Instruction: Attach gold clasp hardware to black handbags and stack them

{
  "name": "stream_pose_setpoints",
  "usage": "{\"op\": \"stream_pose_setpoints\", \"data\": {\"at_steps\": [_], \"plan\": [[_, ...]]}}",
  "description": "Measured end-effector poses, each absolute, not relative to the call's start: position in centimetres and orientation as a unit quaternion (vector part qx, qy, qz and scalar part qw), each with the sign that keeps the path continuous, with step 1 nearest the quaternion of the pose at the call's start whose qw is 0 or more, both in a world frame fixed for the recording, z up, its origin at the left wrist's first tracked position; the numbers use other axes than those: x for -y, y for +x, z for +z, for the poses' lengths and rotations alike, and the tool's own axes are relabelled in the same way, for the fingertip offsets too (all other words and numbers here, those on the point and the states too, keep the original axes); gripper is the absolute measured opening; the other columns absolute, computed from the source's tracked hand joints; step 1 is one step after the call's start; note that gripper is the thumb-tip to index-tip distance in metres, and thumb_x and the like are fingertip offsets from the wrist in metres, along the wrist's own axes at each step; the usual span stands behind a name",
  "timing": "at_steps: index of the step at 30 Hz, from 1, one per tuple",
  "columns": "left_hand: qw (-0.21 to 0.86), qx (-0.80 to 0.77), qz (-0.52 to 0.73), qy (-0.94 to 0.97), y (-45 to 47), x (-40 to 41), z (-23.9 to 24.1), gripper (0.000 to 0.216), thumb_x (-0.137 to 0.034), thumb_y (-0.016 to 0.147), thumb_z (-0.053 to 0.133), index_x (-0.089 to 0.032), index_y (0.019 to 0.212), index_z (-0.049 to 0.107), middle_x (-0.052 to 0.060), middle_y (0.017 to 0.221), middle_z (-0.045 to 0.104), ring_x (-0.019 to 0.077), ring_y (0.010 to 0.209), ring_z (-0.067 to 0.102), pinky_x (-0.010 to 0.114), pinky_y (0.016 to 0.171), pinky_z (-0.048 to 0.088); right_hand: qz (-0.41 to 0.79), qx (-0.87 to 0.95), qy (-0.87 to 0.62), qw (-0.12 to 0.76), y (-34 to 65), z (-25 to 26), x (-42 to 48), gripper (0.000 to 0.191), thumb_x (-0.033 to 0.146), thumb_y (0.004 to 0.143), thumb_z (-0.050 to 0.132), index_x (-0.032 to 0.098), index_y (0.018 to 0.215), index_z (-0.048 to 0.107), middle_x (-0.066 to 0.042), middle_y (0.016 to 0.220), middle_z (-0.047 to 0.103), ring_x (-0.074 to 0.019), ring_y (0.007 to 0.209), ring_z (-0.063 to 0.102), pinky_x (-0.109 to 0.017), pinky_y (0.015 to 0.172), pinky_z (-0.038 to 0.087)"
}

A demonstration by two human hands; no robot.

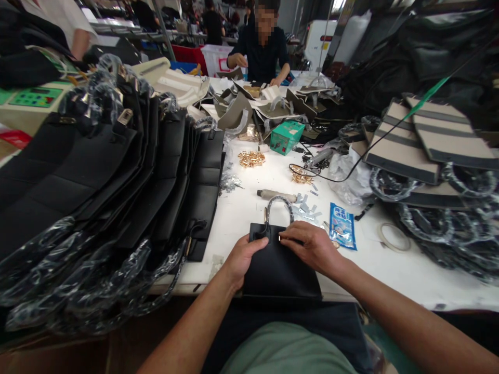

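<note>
A black handbag panel [278, 272] lies at the table's front edge, partly over my lap. Its looped handle [281, 200] is wrapped in clear plastic and points away from me. My left hand [247, 254] grips the panel's left side, thumb on top near the left handle end. Close to the right handle end, the fingers of my right hand [312, 244] pinch a small gold-coloured metal piece [279, 237] against the panel. Another gold fitting [265, 215] sits at the left foot of the handle.
Black bag panels [156, 171] with wrapped handles are stacked at left. Gold metal parts [251, 158], a green box [287, 137], flat metal strips [307, 210], a blue packet [343, 227] and a tape roll [394, 237] lie beyond. Beige panels [454, 127] pile up right. A co-worker [259, 52] sits opposite.
</note>
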State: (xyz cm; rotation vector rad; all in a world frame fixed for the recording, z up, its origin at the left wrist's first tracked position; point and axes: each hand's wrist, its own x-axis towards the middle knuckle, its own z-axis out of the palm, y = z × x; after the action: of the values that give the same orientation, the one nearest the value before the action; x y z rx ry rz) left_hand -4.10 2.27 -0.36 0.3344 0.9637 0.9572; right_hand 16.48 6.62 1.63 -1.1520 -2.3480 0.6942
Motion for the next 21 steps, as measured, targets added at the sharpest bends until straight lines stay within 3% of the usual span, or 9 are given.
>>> {"op": "stream_pose_setpoints", "data": {"at_steps": [5, 14, 21], "plan": [[0.78, -0.422, 0.435, 0.158, -4.3, -2.5, -0.4, 0.041, -0.029, 0.072, 0.078, -0.01, 0.107, 0.07, 0.014, 0.093, 0.076, 0.0247, 0.078, 0.072, 0.035, 0.078, 0.054, 0.263, 0.83, -0.439, 0.224, 15.7, 0.6, -6.8, 0.012, 0.029, 0.091, 0.065, 0.028, 0.098, 0.074, -0.002, 0.087, 0.069, -0.0171, 0.083, 0.065, -0.029, 0.075, 0.051], [0.762, -0.459, 0.425, 0.168, -4.2, -2.3, 0.0, 0.041, -0.029, 0.075, 0.076, -0.01, 0.11, 0.068, 0.014, 0.09, 0.076, 0.0264, 0.078, 0.073, 0.037, 0.076, 0.057, 0.32, 0.805, -0.442, 0.234, 16.2, 1.6, -6.8, 0.016, 0.023, 0.087, 0.067, 0.025, 0.103, 0.071, 0.0, 0.088, 0.07, -0.0156, 0.081, 0.065, -0.027, 0.076, 0.05], [0.761, -0.464, 0.422, 0.168, -4.3, -2.3, 0.1, 0.037, -0.027, 0.075, 0.075, -0.01, 0.108, 0.067, 0.013, 0.091, 0.077, 0.0277, 0.085, 0.073, 0.038, 0.08, 0.057, 0.319, 0.802, -0.434, 0.259, 16.7, 1.4, -7.3, 0.012, 0.023, 0.086, 0.07, 0.028, 0.094, 0.076, 0.0, 0.087, 0.07, -0.0151, 0.085, 0.065, -0.026, 0.079, 0.05]]}}
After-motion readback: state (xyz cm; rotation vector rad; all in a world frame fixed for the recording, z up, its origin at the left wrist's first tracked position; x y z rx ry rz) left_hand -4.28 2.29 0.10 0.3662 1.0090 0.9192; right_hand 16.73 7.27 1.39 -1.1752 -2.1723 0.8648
